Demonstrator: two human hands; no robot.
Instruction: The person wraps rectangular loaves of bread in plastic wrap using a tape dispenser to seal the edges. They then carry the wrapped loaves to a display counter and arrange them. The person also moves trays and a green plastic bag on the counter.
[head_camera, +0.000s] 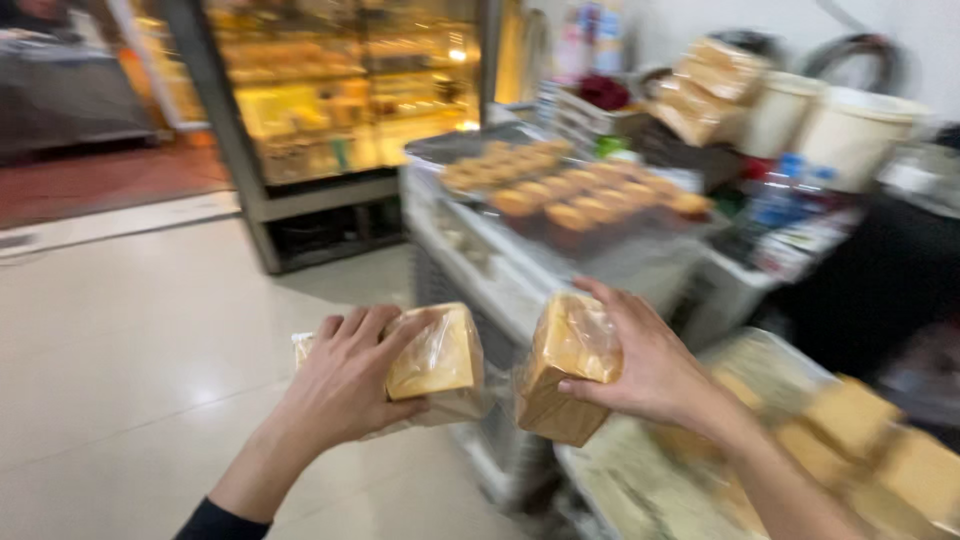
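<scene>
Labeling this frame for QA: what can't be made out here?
- Head view, motion blur: buns on the tray can't be counted.
- Left hand covers much of its bagged loaf; far end hidden.
- Right hand hides the back of its bagged loaf.
- Loaves at lower right: blurred, cut by the frame edge.
- Display case contents: blurred.

A wrapped loaf (437, 362) in my left hand (345, 385), another loaf (570, 365) in my right hand (650, 375) beside it, tray of buns (570, 190) on the table (500, 275) ahead, display case (330, 110) behind left, buckets (850, 130) far right.
</scene>
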